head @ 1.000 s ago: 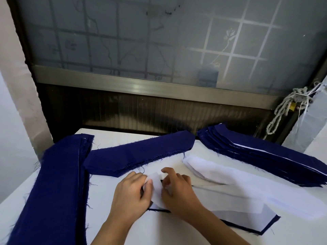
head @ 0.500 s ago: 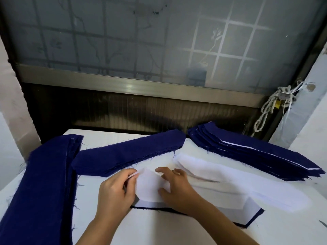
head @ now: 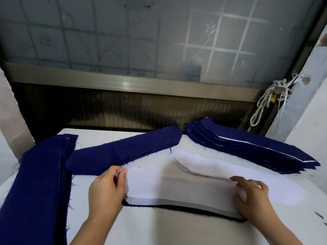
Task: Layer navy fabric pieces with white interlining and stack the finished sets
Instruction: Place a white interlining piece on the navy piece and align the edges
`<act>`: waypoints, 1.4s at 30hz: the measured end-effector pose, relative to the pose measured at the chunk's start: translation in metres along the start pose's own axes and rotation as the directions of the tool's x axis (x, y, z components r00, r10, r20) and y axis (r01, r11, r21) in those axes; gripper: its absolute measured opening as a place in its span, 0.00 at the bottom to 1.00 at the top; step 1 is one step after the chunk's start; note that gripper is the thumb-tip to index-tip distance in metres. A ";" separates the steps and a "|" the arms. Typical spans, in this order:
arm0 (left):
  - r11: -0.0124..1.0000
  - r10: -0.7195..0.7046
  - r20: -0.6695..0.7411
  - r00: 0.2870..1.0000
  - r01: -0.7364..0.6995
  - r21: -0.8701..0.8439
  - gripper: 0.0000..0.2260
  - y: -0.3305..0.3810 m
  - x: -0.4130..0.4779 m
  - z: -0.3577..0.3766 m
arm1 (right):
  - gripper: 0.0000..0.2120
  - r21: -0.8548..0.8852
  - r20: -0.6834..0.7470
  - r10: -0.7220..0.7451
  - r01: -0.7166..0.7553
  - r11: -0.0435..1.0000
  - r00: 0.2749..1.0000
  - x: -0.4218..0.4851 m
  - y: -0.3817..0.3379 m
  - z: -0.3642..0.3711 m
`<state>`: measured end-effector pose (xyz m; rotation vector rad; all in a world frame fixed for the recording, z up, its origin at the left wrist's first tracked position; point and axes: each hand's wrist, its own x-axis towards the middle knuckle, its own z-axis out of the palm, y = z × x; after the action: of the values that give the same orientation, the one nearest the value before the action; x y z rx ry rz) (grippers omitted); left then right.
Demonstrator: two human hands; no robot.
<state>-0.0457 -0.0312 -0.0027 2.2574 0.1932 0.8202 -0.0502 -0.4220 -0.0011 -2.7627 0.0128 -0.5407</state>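
Navy fabric pieces (head: 123, 151); white interlining (head: 177, 188); white table (head: 159, 227)

1. Interlining piece (head: 177, 190): white, long, lying flat at the centre of the bench (head: 159, 230), near its front edge.
2. Navy piece (head: 194, 210): beneath item 1; only a dark rim shows along the near side.
3. Interlining stack (head: 203, 165): white, just behind item 1, right of centre.
4. Left navy stack (head: 39, 183): along the left edge.
5. Centre navy stack (head: 123, 149): diagonal, far centre.
6. Finished sets (head: 247, 147): fanned stack, far right corner; white edges show between navy layers.
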 end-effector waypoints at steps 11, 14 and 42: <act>0.982 -0.188 0.049 0.981 0.187 0.009 0.09 -0.001 0.001 -0.001 | 0.18 0.083 -0.234 0.240 -0.227 0.970 0.942 -0.009 0.003 0.005; 0.973 -0.219 0.069 0.973 0.211 0.098 0.08 -0.003 0.000 -0.001 | 0.17 -0.004 -0.226 0.247 -0.254 0.967 0.942 -0.010 -0.001 0.002; 0.949 -0.233 0.061 0.970 0.214 0.231 0.10 0.002 -0.001 -0.003 | 0.19 -0.113 -0.165 0.294 -0.314 0.943 0.942 -0.012 -0.006 -0.004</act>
<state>-0.0484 -0.0307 -0.0003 2.4178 0.5132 0.6019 -0.0633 -0.4167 0.0003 -2.7685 0.5226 -0.6758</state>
